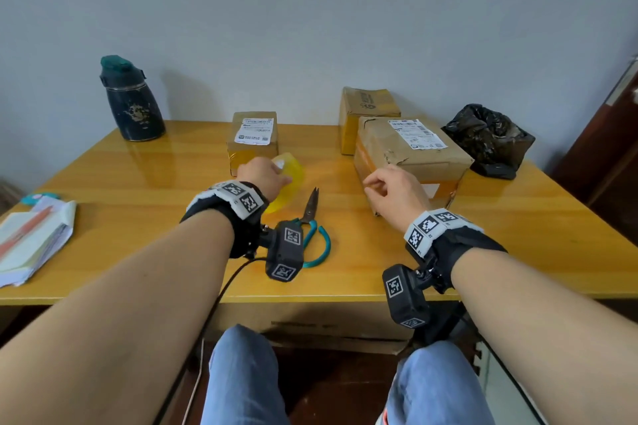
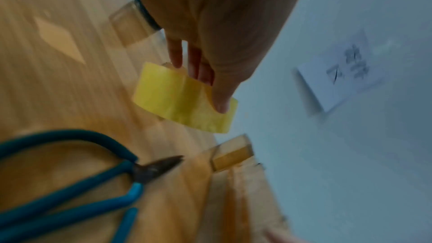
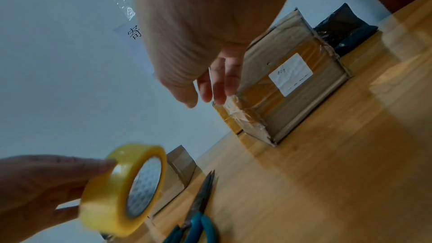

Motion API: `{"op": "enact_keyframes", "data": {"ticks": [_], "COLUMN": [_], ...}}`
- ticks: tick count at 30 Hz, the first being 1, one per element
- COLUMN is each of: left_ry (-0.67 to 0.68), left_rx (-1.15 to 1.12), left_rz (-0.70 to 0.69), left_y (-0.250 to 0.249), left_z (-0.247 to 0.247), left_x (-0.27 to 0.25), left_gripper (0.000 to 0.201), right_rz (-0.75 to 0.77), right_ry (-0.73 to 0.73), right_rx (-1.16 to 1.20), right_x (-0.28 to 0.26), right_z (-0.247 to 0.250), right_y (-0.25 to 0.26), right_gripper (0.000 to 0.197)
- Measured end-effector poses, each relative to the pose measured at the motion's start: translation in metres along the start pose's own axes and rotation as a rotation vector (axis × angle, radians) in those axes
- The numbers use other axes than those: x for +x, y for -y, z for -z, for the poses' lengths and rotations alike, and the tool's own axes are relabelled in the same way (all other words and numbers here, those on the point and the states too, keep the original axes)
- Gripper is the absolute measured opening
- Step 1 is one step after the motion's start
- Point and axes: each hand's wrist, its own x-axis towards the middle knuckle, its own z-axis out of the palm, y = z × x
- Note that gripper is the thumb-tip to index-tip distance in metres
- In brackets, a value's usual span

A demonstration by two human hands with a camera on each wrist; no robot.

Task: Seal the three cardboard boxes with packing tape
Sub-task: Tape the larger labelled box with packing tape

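The left hand (image 1: 262, 176) pinches the yellow tape roll (image 3: 124, 188) between thumb and fingers, lifted off the table (image 1: 518, 235) just in front of the small box (image 1: 253, 141). The right hand (image 1: 393, 193), loosely curled and holding nothing, hovers at the large box (image 1: 411, 152), well right of the small box. Scissors (image 1: 312, 228) lie nearer the person; a third box (image 1: 366, 114) stands behind the large one.

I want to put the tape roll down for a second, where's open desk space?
Bare desk lies between the papers and the scissors, below the bottle. Another patch is right of the big box, toward the near edge. The far right is crowded with boxes and a black bag.
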Motion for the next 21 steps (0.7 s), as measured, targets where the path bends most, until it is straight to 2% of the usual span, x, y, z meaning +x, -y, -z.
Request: {"op": "enact_keyframes", "data": {"ticks": [3, 6, 8, 11, 13, 15, 18, 21], "left_ry": [0.048, 0.271, 0.409, 0.533, 0.577, 0.596, 0.583, 0.571], "left_rx": [-0.423, -0.745, -0.888, -0.91, -0.895, -0.908, -0.888, -0.883], "left_rz": [-0.138, -0.173, -0.166, -0.162, -0.154, -0.159, -0.179, -0.163], "left_y": [-0.021, -0.041, -0.05, -0.056, -0.056, -0.055, -0.059, -0.061], "left_z": [0.012, 0.01, 0.006, 0.0, -0.004, -0.008, -0.014, -0.021], "left_x": [-0.009, -0.021, -0.027, -0.032, -0.032, -0.033, -0.036, -0.035], "left_gripper": [0.033, 0.02, 0.021, 0.025, 0.026, 0.022, 0.031, 0.042], "right_rz": [-0.058, -0.189, -0.257, -0.344, -0.352, -0.363, -0.428, -0.493], "right_ry": [0.034, 0.134, 0.225, 0.372, 0.417, 0.395, 0.344, 0.312], "right_rx": [0.153, 0.444, 0.63, 0.913, 1.016, 1.111, 1.227, 1.244], "right_x": [0.009, 0.017, 0.02, 0.021, 0.021, 0.021, 0.023, 0.028], "right_z": [-0.002, 0.001, 0.006, 0.011, 0.013, 0.014, 0.012, 0.007], "right_y": [0.005, 0.01, 0.01, 0.004, 0.002, 0.001, 0.002, 0.002], "right_gripper": [0.031, 0.057, 0.058, 0.05, 0.045, 0.041, 0.033, 0.04]}}
